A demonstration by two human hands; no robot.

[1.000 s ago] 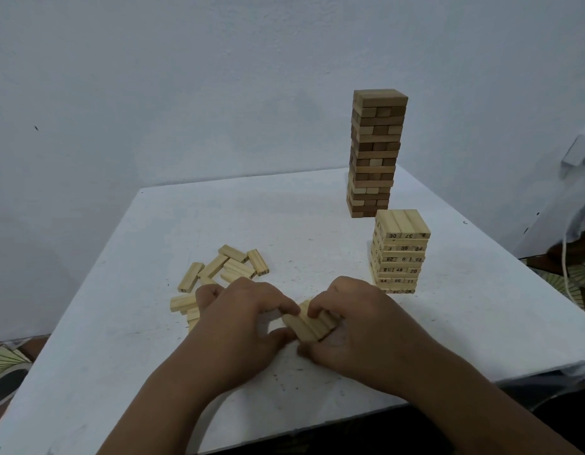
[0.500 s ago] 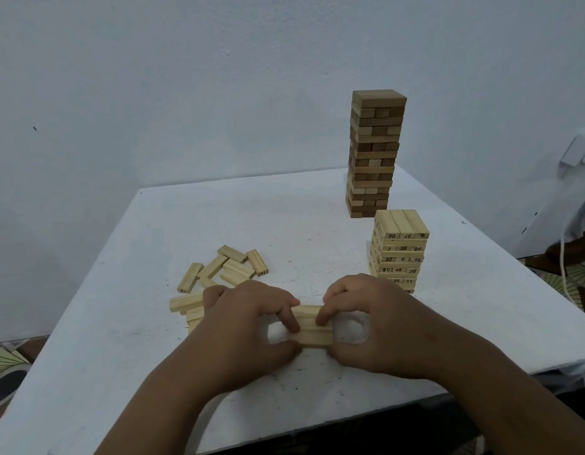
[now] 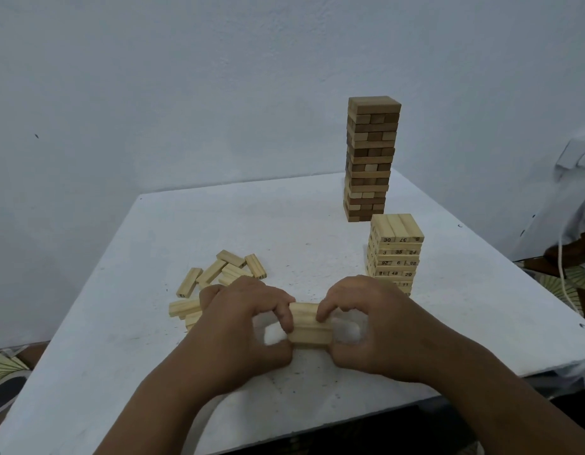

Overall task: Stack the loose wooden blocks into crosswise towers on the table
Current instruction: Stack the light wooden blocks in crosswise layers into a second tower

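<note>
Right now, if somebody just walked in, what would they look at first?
Probably the tall dark-and-light brown wooden block tower standing at the far right of the white table, with the shorter pale numbered block tower just in front of it. Next, the left hand and right hand gripping a small bundle of pale wooden blocks near the front edge, with loose pale blocks scattered to the left.

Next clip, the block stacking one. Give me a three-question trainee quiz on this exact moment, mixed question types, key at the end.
1. True or false: the left hand and right hand grip the same bundle of blocks.
2. Which tower shows printed numbers? A) the tall dark tower B) the short pale tower
3. Fill in: the loose blocks lie on the white table to the ____ of the hands.

Key: 1 true; 2 B; 3 left
</note>
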